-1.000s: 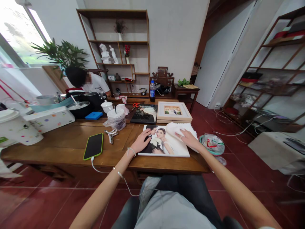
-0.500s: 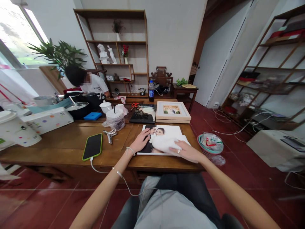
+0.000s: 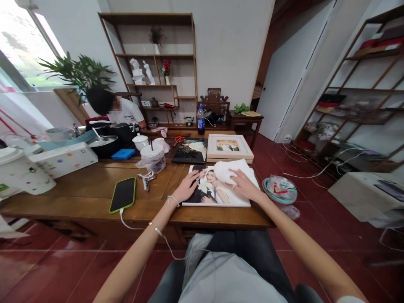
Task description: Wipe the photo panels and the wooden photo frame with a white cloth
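A large wedding photo print (image 3: 212,191) lies flat near the front edge of the wooden table (image 3: 94,185). My left hand (image 3: 187,187) rests flat on the print's left side, fingers spread. My right hand (image 3: 243,185) presses a white cloth (image 3: 229,171) against the print's upper right part, fingers bent over it. Behind the print lie a dark photo print (image 3: 191,150) and a framed photo (image 3: 229,148) on a light stack.
A phone in a green case (image 3: 123,194) lies left of the print, its white cable hanging off the table. A lidded plastic cup (image 3: 152,157), a metal clip (image 3: 145,178), pots and boxes crowd the left. A person (image 3: 117,110) sits at the far side. A basket (image 3: 279,189) stands on the floor at right.
My right hand has slid the cloth from the print's lower right corner up to its top right. My left hand has stayed on the print's left side.
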Tool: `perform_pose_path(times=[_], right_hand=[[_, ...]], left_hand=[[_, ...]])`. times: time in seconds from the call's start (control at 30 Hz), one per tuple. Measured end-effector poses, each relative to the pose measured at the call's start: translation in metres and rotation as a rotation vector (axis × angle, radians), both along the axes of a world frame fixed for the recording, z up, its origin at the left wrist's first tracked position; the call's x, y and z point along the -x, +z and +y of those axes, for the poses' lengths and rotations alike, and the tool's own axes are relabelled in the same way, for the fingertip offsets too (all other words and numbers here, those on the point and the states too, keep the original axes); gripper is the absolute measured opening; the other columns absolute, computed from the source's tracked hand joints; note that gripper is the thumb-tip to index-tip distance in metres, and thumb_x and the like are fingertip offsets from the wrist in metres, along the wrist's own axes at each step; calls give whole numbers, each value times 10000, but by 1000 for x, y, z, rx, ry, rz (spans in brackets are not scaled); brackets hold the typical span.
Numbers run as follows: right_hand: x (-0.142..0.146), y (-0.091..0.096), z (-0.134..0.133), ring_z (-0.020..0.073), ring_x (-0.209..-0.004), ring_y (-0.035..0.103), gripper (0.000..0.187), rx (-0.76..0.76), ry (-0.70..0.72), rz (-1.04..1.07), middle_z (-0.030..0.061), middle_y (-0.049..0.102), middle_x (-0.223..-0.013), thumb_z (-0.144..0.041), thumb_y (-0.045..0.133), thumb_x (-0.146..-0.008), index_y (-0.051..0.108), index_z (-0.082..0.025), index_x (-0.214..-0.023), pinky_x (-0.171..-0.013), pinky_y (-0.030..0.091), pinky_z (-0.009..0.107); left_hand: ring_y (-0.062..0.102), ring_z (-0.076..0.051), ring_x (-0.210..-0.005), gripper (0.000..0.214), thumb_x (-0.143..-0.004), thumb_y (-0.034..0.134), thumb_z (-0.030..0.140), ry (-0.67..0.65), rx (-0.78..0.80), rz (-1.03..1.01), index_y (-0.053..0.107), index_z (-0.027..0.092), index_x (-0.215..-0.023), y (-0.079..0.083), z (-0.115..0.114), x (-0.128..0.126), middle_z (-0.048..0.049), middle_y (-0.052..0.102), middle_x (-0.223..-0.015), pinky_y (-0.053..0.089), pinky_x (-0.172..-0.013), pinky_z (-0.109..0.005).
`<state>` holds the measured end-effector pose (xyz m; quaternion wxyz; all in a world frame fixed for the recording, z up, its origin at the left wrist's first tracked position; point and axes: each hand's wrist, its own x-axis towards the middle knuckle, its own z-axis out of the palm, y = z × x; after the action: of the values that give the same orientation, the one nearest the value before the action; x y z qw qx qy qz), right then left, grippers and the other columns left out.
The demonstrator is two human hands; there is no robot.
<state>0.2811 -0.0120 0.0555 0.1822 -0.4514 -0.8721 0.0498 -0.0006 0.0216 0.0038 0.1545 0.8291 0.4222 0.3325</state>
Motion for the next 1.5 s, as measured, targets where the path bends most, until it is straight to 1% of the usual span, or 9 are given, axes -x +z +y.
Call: perform_pose_path(times=[0.2, 0.3, 0.43, 0.63, 0.83, 0.93, 1.07, 1.3, 1.5], right_hand=[[19, 13, -88, 216, -1295, 271, 261, 34, 207, -30, 130, 420, -1341, -76, 472, -685, 617, -159, -885, -1084, 163, 458], [29, 18, -106, 219, -1295, 271, 193, 58, 316, -38, 129, 451, -1314, -105, 515, -687, 624, -165, -835, -1085, 160, 458], [34, 17, -87, 214, -1238, 362, 132, 19, 283, 9, 127, 467, -1294, -197, 506, -798, 622, -162, -850, -1072, 216, 421], [20, 11, -21, 238, -1139, 447, 299, -21, 78, -32, 106, 593, -1096, -349, 396, -897, 600, -168, -1019, -971, 344, 382], [3, 0, 20, 280, -1260, 310, 312, -101, -101, -116, 165, 503, -1243, -294, 421, -867, 587, -124, -1069, -1023, 233, 474], [3, -3, 12, 290, -1315, 204, 335, -78, -75, -178, 158, 486, -1275, -189, 444, -803, 570, -128, -1107, -1033, 143, 552], [10, 1, -22, 300, -1336, 131, 437, -46, 10, -234, 99, 345, -1406, -64, 445, -670, 590, -158, -1071, -1021, 146, 579], [20, 8, -83, 282, -1349, 78, 422, -4, 129, -269, 61, 278, -1444, -61, 481, -650, 617, -192, -1027, -1046, 89, 563], [19, 8, -74, 270, -1341, 131, 411, -23, 159, -217, 57, 330, -1420, -80, 496, -638, 612, -198, -1014, -1052, 97, 550]], left_hand=[[337, -219, -1289, 430, -887, 350, 321, 0, -15, 31, 491, 97, -1227, -2, 1, 0, -156, 410, -1358, 262, -1079, -401], [351, -216, -1280, 416, -882, 370, 320, -6, -18, 26, 496, 114, -1220, -1, 1, 1, -149, 417, -1351, 272, -1073, -398], [344, -216, -1283, 404, -878, 383, 304, -29, -17, 16, 489, 129, -1226, 0, 1, 1, -142, 403, -1359, 262, -1077, -403], [336, -213, -1287, 391, -879, 377, 293, -35, -18, 31, 484, 150, -1228, 1, 0, 1, -131, 391, -1364, 256, -1079, -406], [352, -208, -1276, 383, -876, 389, 293, -32, -27, 16, 489, 148, -1216, 0, 1, 0, -129, 407, -1349, 269, -1074, -395], [356, -209, -1273, 384, -876, 389, 293, -34, -28, 18, 488, 151, -1219, 1, 1, -1, -129, 409, -1346, 270, -1073, -395], [350, -214, -1276, 388, -875, 387, 298, -38, -23, 25, 497, 145, -1214, 3, 0, -1, -132, 410, -1343, 267, -1074, -393], [358, -225, -1269, 388, -871, 396, 298, -30, -22, 28, 498, 174, -1224, 3, 0, -1, -115, 415, -1344, 270, -1070, -419], [347, -237, -1276, 399, -873, 387, 305, -29, -8, 42, 499, 161, -1228, 3, 1, -1, -127, 405, -1354, 268, -1069, -430]])
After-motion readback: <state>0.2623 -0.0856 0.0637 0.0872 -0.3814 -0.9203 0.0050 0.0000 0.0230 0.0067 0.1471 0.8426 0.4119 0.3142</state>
